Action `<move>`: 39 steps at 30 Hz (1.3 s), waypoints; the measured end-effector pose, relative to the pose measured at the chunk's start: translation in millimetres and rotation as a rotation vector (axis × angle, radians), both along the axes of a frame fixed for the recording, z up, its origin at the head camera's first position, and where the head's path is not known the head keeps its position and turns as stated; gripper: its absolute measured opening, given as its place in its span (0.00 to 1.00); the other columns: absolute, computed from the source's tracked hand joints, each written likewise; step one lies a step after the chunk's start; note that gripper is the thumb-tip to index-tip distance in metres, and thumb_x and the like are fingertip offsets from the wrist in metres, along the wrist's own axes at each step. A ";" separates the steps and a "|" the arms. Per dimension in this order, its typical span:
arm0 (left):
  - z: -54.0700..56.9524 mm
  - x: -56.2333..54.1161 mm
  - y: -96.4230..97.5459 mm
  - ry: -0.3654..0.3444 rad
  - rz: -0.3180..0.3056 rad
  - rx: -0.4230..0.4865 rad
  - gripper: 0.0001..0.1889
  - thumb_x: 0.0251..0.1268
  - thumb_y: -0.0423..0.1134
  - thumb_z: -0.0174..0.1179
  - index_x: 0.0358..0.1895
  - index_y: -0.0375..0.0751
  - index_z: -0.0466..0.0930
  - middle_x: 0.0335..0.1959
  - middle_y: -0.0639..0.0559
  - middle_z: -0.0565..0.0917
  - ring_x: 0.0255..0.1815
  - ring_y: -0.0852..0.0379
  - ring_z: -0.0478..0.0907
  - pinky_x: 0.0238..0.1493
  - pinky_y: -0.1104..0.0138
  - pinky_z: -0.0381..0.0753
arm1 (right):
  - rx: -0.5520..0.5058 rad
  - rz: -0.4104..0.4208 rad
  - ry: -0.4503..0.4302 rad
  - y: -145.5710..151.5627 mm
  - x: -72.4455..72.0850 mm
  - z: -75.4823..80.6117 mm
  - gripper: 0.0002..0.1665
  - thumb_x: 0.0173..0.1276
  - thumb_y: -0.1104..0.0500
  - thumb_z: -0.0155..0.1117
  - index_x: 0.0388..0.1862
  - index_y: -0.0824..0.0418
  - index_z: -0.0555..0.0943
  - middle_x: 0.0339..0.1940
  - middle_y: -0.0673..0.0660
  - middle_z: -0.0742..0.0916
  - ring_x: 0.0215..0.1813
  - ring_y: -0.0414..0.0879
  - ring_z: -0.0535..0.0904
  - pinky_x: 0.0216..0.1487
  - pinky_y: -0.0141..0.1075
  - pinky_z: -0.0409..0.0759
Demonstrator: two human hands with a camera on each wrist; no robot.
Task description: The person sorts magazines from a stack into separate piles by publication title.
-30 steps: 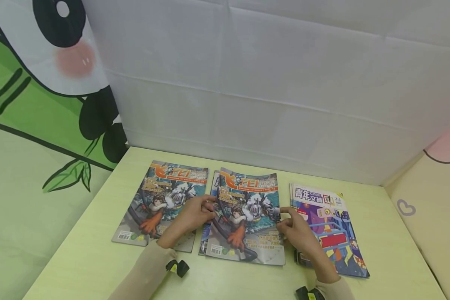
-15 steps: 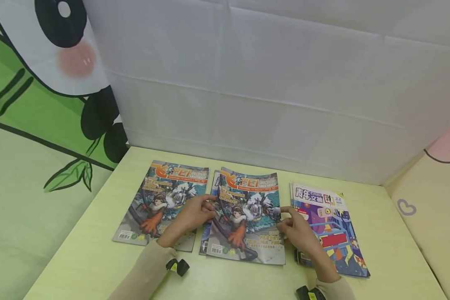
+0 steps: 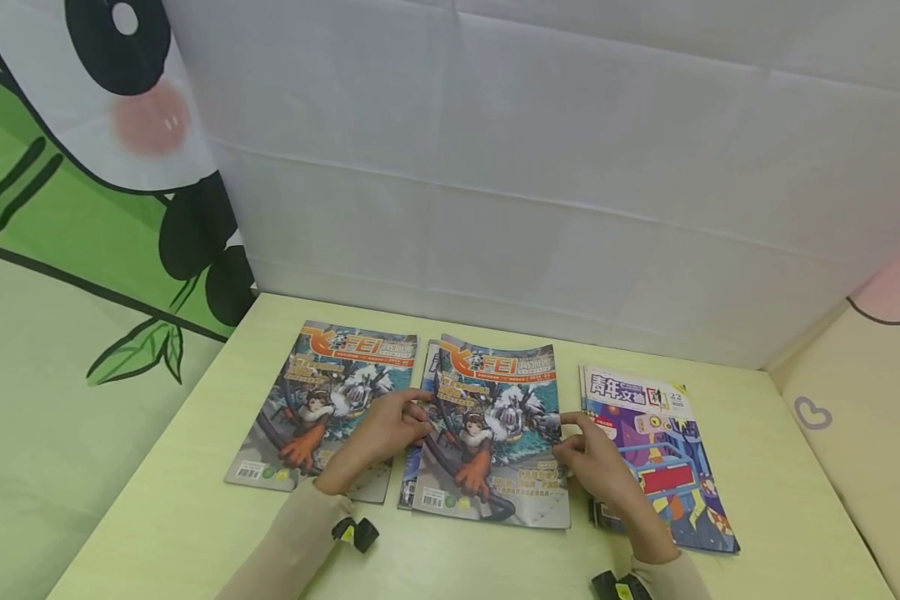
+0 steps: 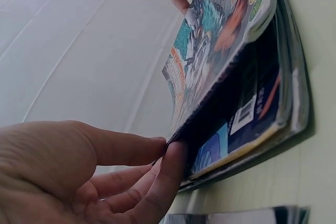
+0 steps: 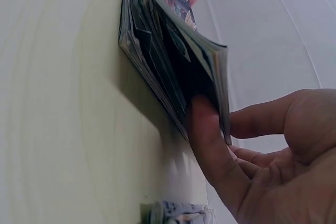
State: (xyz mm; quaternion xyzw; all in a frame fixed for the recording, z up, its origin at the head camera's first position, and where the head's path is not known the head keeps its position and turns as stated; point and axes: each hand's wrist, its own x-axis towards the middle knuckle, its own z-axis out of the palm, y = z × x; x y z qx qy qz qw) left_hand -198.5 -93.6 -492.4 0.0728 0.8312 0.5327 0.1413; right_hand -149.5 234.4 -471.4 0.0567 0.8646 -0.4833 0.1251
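Observation:
A magazine with an orange FEI title (image 3: 495, 433) lies at the middle of the table, over other magazines (image 3: 412, 479) that peek out at its left side. My left hand (image 3: 390, 427) pinches its left edge between thumb and finger; in the left wrist view that edge is lifted off the magazines below. With my right hand (image 3: 596, 462) I pinch the opposite edge, and the right wrist view shows a finger (image 5: 205, 135) under it and the thumb on the cover. The magazine bows slightly between both hands.
Another magazine with the same FEI cover (image 3: 345, 392) lies to the left, partly under my left forearm. On the right is a small stack topped by a purple magazine (image 3: 660, 467). A white cloth wall (image 3: 495, 208) stands behind the pale table (image 3: 157, 517).

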 end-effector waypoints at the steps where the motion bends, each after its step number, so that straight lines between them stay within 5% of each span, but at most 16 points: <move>1: 0.1 0.0 -0.1 0.000 0.001 0.003 0.26 0.71 0.23 0.69 0.71 0.24 0.79 0.40 0.45 0.89 0.32 0.52 0.90 0.36 0.59 0.92 | -0.004 0.002 0.002 0.0 -0.3 -0.1 0.30 0.82 0.71 0.62 0.79 0.70 0.69 0.40 0.60 0.88 0.37 0.50 0.81 0.37 0.45 0.90; 13: -1.7 -1.1 -2.8 -0.042 0.047 0.046 0.26 0.68 0.20 0.67 0.70 0.25 0.80 0.39 0.44 0.87 0.32 0.54 0.88 0.36 0.61 0.92 | -0.109 0.017 -0.001 0.4 -0.3 -1.4 0.31 0.85 0.71 0.56 0.82 0.69 0.67 0.42 0.60 0.90 0.40 0.49 0.82 0.34 0.40 0.87; 26: 10.9 -12.3 -37.2 0.033 -0.023 -0.047 0.26 0.72 0.25 0.66 0.72 0.25 0.79 0.45 0.41 0.89 0.42 0.50 0.89 0.41 0.59 0.90 | -0.330 -0.128 -0.026 -31.8 -2.0 -3.9 0.31 0.82 0.73 0.58 0.81 0.64 0.71 0.36 0.53 0.88 0.31 0.43 0.78 0.30 0.33 0.84; 39: 19.7 -18.2 -66.9 0.015 0.012 -0.087 0.27 0.73 0.24 0.64 0.74 0.24 0.76 0.46 0.37 0.87 0.41 0.48 0.87 0.40 0.59 0.88 | -0.321 -0.118 0.049 -69.4 -7.7 0.9 0.31 0.82 0.71 0.62 0.81 0.64 0.72 0.36 0.55 0.88 0.31 0.45 0.78 0.29 0.33 0.85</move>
